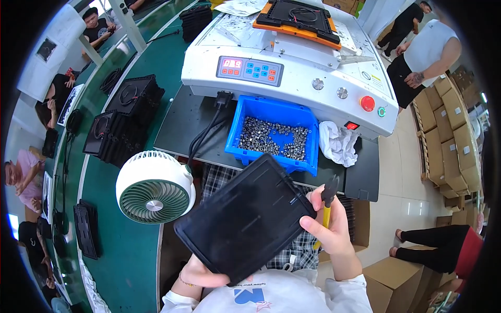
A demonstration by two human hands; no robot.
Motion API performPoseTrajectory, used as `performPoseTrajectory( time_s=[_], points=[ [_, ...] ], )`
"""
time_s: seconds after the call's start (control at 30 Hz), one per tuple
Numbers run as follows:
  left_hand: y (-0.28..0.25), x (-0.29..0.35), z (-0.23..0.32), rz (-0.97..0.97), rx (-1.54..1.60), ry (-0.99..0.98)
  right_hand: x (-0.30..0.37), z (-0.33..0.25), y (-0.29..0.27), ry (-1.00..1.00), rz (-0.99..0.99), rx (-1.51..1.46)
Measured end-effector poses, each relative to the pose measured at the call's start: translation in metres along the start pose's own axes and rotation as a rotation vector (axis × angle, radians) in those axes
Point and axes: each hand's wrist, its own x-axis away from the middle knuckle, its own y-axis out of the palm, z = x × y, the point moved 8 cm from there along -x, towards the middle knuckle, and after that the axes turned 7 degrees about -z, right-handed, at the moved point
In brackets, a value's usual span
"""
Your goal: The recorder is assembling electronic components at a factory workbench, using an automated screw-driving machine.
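Note:
A flat black rectangular plastic panel (245, 219) is held tilted above my lap. My left hand (206, 275) grips its lower left corner, with part of the fingers hidden beneath it. My right hand (334, 229) has its thumb and a finger at the panel's right edge. That same hand holds yellow-handled pliers (326, 215), their dark jaws pointing up. Just beyond the panel, a blue bin (235, 151) contains many small metal nuts (254, 136). Farther off stands a white machine (308, 101) with a control panel, bearing a black plastic part (297, 21) on an orange fixture.
A white and green fan (154, 188) stands on the green bench (122, 271) at left, near stacked black panels (117, 125). Dark cables run beside the blue bin. Crumpled white plastic (338, 143) lies right of it. Cardboard boxes (394, 274) and several people are around.

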Motion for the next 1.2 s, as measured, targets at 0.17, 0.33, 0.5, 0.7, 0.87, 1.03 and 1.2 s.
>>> performPoseTrajectory(
  time_s=[0.17,0.33,0.5,0.7,0.87,1.03,1.2],
  points=[
    [0.024,-0.019,0.008,-0.272,-0.435,0.394,0.008,0.013,0.013,-0.084,0.21,-0.237],
    [0.013,-0.015,0.015,0.094,-0.686,0.715,0.006,0.011,0.033,-0.176,-0.017,-0.1],
    [0.003,-0.008,0.026,0.248,-0.593,0.767,0.014,-0.012,0.024,-0.237,-0.009,0.405],
    [0.012,-0.01,0.029,0.216,-0.804,0.8,0.018,-0.018,0.043,-0.297,-0.022,1.042],
    [0.014,-0.008,0.029,0.13,-0.945,0.787,0.019,-0.021,0.04,-0.353,0.099,1.112],
    [0.02,-0.012,0.024,0.086,-1.269,0.664,0.016,-0.018,0.039,-0.285,0.048,1.114],
    [0.025,-0.02,0.022,0.138,-1.296,0.652,0.012,-0.021,0.042,-0.207,-0.028,1.084]
  ],
)
